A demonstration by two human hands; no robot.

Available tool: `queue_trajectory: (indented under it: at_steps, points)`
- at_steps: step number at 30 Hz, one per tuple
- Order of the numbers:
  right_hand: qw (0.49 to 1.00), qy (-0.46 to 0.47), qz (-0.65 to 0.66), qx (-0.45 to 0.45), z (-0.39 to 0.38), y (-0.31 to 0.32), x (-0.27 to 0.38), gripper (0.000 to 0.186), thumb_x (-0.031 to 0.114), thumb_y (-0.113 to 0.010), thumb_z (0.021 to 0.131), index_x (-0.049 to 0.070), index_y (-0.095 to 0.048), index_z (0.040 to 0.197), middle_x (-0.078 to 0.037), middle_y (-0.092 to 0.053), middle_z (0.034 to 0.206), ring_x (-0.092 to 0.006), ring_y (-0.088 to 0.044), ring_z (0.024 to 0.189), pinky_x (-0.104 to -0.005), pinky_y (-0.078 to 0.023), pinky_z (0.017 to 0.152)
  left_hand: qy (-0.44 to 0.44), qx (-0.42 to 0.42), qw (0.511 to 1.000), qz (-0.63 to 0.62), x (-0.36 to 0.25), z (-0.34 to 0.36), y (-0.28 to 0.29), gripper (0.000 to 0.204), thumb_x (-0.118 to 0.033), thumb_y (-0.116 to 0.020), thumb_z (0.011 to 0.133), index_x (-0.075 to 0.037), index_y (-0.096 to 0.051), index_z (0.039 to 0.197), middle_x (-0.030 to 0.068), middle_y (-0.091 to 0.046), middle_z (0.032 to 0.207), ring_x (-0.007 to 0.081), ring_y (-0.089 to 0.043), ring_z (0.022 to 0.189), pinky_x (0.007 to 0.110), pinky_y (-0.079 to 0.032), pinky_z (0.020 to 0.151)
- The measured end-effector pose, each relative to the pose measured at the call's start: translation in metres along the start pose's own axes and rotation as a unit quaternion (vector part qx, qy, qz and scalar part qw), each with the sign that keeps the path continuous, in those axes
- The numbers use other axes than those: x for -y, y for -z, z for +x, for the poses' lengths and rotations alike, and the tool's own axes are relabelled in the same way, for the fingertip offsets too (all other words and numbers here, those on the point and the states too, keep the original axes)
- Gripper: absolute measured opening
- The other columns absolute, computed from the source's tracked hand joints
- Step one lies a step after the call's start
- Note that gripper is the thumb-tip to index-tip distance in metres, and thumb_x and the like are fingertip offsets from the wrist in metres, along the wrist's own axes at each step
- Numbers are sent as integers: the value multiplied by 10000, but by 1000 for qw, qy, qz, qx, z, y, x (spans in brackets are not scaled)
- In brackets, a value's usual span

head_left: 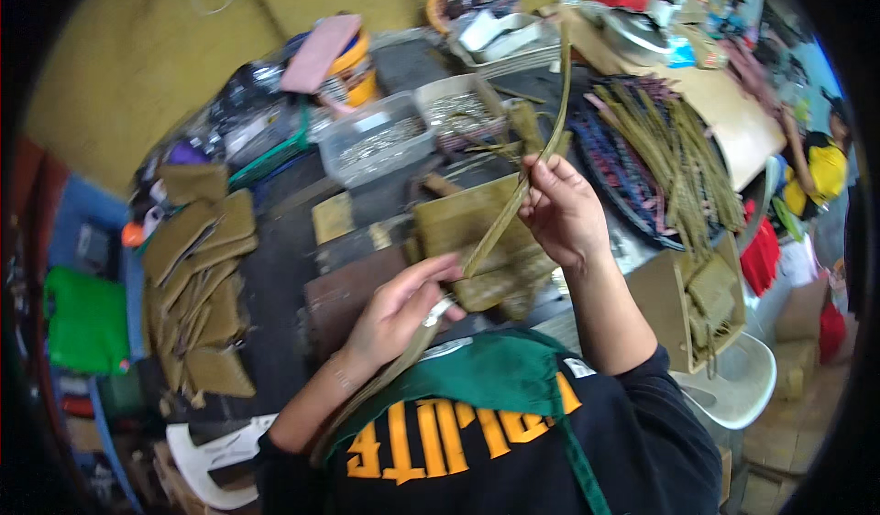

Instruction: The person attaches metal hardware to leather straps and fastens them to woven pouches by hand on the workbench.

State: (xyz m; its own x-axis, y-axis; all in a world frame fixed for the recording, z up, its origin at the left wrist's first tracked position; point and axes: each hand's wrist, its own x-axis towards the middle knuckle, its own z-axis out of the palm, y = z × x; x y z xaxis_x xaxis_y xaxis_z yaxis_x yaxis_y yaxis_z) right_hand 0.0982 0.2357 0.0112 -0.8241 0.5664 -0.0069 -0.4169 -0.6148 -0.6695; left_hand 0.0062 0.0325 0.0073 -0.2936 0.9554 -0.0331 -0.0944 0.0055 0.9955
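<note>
Bare black tabletop [278,286] at left; my right hand [566,211] pinches this narrow, curving olive fabric strap [498,228]; grip unclear in my left hand [401,309].

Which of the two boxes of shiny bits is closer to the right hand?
The pale, cloudier box; the see-through plastic box sits farther left, away from the right hand.
</note>
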Motion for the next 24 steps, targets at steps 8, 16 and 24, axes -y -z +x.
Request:
queue_trajectory:
  at_steps: [8, 16, 24]
  points:
    - [997, -55, -37, 26, -1, -16, -39, 89, 128, -572, 781, 67, -523, 737, 11, -527, 656, -66, -495, 569, -194, -407, 537, 50, -103, 993, -1, 2, -9, 0, 186, -143, -455, 854, 25, -534, 860, 45, -552, 701, 90, -536, 632, 189, -444, 581]
    - [1000, 3, -20, -20, 24, -9, -15, 104, 139, -579, 773, 96, -514, 704, 36, -530, 631, -52, -500, 535, -165, -366, 480, 43, -130, 990, 21, 2, -24, 9, 175, -130, -457, 848, 31, -526, 836, 63, -548, 683, 116, -536, 607, 223, -451, 578]
    - [995, 86, -5, -41, 48, 13, 9, 69, 116, -577, 771, 63, -539, 747, 20, -550, 635, -42, -504, 504, -130, -344, 406, 27, -147, 988, 42, 5, -41, 14, 146, -110, -468, 843, 26, -522, 854, 46, -553, 733, 81, -529, 633, 204, -457, 583]
